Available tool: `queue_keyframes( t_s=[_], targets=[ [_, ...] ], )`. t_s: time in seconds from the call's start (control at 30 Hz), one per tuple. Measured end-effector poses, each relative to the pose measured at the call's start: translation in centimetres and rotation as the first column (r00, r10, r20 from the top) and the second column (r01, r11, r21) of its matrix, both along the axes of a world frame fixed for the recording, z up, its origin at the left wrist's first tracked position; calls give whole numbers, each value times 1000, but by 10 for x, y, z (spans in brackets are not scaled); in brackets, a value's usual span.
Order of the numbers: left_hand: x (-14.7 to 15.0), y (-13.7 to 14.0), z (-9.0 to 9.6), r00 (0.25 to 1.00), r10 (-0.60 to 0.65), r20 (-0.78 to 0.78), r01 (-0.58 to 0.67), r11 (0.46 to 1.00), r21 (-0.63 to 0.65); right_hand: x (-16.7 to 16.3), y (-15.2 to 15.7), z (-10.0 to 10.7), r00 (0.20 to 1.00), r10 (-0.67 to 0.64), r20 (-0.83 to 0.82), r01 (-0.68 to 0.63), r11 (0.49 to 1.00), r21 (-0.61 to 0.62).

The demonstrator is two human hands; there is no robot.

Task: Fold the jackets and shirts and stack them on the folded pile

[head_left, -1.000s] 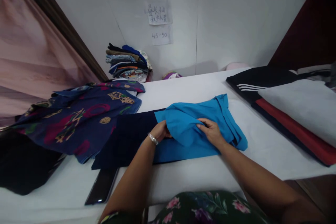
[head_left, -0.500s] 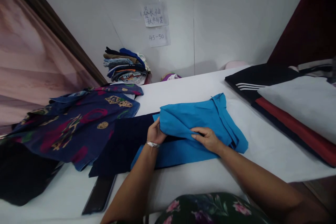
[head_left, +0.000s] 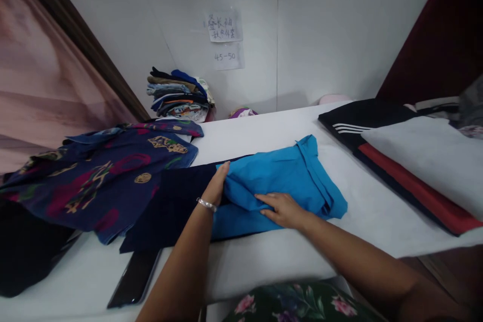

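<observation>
A bright blue garment (head_left: 281,168), partly folded and creased, lies on top of a dark navy garment (head_left: 177,201) on the white table. My left hand (head_left: 216,187), with a silver bracelet at its wrist, rests edgewise against the left fold of the blue cloth, fingers stretched out; some of them are hidden. Lower down, my right hand (head_left: 285,210) lies with its fingers spread over the front flap of the same cloth.
A patterned denim shirt (head_left: 109,176) and a black garment (head_left: 30,246) lie on the left, near a phone (head_left: 134,279). Folded clothes (head_left: 179,93) are piled at the back. To the right are a black striped garment (head_left: 362,115) and a grey-white one (head_left: 418,153).
The lifted front flap of the blue cloth has come down flatter. My left hand has let go of its edge, and my right hand has gone from pinching to lying spread on it.
</observation>
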State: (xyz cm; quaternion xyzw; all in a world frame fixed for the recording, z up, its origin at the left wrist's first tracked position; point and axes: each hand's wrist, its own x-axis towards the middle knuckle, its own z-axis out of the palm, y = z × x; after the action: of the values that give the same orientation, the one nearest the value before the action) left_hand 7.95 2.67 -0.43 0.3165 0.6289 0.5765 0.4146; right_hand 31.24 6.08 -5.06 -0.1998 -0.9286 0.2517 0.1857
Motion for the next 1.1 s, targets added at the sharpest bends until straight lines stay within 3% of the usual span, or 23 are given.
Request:
queue_keyframes(
  t_s=[0.07, 0.17, 0.33, 0.43, 0.57, 0.63, 0.77, 0.83, 0.9, 1.0, 1.1],
  targets=[
    [7, 3, -6, 972, 89, -217, -84, 996, 31, -3, -5, 3, 999, -5, 53, 2, 997, 73],
    [7, 11, -19, 872, 192, -450, -219, 976, -7, -7, -11, 10, 995, 5, 104, -19, 990, 138],
    [-9, 17, -32, 702, 136, -700, -236, 971, -48, -7, -16, 13, 999, 12, 51, -21, 981, 191],
    [-13, 17, -32, 650, 75, -756, -231, 967, -103, -6, -19, 16, 998, 11, 64, -24, 978, 206],
    [-12, 14, -24, 691, 112, -714, -191, 981, -30, 8, -20, 29, 996, 32, -78, -16, 980, 198],
    [-13, 11, -16, 712, 157, -684, -209, 978, 7, 23, -14, 41, 983, -19, -184, 66, 966, 250],
    [-22, 8, -4, 699, 226, -679, -268, 962, 44, 60, 14, 61, 924, -266, -274, 343, 892, 294],
    [-30, 8, -7, 681, 203, -703, -283, 959, 3, 72, 30, 60, 895, -405, -186, 443, 854, 272],
    [-38, 10, -14, 656, 136, -742, -291, 953, -83, 74, 42, 50, 870, -492, 12, 477, 848, 230],
    [-50, 12, -23, 606, 32, -795, -314, 927, -202, 67, 48, 25, 837, -472, 277, 436, 881, 182],
    [-51, 8, -17, 549, -62, -834, -350, 889, -296, 59, 45, 8, 832, -452, 322, 406, 891, 203]
  ],
)
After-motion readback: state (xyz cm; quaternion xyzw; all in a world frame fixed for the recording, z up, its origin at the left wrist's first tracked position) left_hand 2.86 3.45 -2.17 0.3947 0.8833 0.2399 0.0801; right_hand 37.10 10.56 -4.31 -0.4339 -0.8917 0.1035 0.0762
